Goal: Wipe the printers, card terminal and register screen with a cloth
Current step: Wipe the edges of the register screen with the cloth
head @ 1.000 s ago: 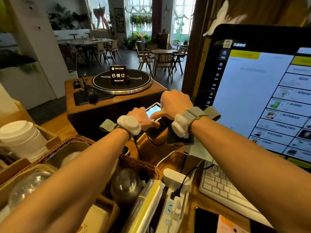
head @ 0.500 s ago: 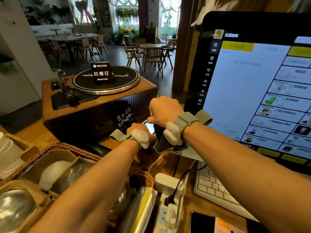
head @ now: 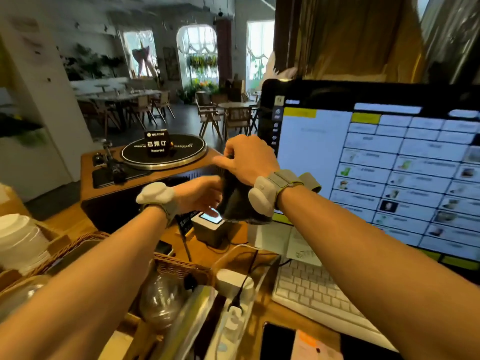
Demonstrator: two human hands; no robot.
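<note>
Likely the dark cloth (head: pixel 235 201) handles as a light, soft, limp thing: in the head view it droops in a loose fold, so it needs bunching into a pad in the palm instead of a pinch at one corner. It should not slip, and it is not fragile. The card terminal (head: pixel 207 229) beneath it looks small and light enough to shift under a hard rub.

The right hand (head: pixel 249 158) is raised above the counter, with fingers curled round the cloth's upper part and the rest hanging below the wrist. The left hand (head: pixel 200 193) reaches in from the left and meets the cloth's side. Blur hides whether it pinches the fabric or only touches it.

The cloth hangs just above the terminal's lit face, not touching it. The register screen (head: pixel 363 165) stands just to the right, with a white keyboard (head: pixel 306 289) in front of it.
</note>
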